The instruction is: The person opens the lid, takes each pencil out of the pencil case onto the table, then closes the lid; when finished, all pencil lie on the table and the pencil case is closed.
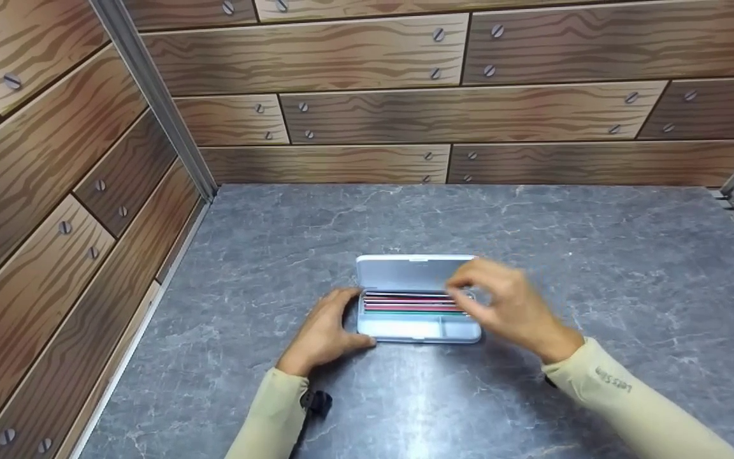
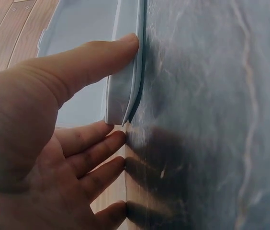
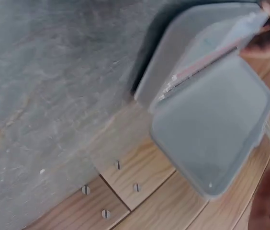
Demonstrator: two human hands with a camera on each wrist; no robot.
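Observation:
A pale blue pencil case (image 1: 427, 328) lies on the table with its lid (image 1: 392, 271) raised at the back. Several slim coloured pencils (image 1: 405, 306), red, green and dark, lie side by side across its rear part. My left hand (image 1: 329, 328) grips the case's left end, thumb at the front wall and fingers at the side and back corner. Over the right end of the pencils is my right hand (image 1: 504, 303), thumb and index tips close together. I cannot tell whether a pencil is between them. In the right wrist view only its fingers (image 3: 269, 201) show, at the lower right.
A narrow divider (image 1: 441, 327) splits the front part of the case. The grey marbled table (image 1: 596, 268) runs back to a wood-pattern wall (image 1: 367, 118), with a second such wall (image 1: 86, 210) on the left. A metal post (image 1: 157, 95) joins the two walls.

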